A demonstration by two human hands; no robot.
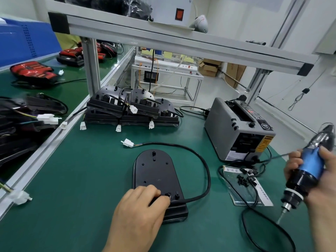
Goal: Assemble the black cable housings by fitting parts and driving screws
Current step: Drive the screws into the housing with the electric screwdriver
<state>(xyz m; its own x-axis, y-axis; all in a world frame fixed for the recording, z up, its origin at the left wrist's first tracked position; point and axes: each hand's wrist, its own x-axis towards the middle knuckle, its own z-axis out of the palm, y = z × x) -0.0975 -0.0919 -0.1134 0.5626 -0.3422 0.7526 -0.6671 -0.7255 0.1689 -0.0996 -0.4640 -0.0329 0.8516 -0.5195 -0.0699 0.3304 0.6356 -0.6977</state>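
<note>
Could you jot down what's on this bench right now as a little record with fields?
Left hand: holds the black housing at its near end
Right hand: grips a blue electric screwdriver, off to the right, bit down
Cable: loops to a white connector
Loose parts: small black pieces on a paper sheet
Behind: stacked housings, grey tape dispenser

Grey tape dispenser [238,128] rear right; blue crate [23,42] far left.
</note>
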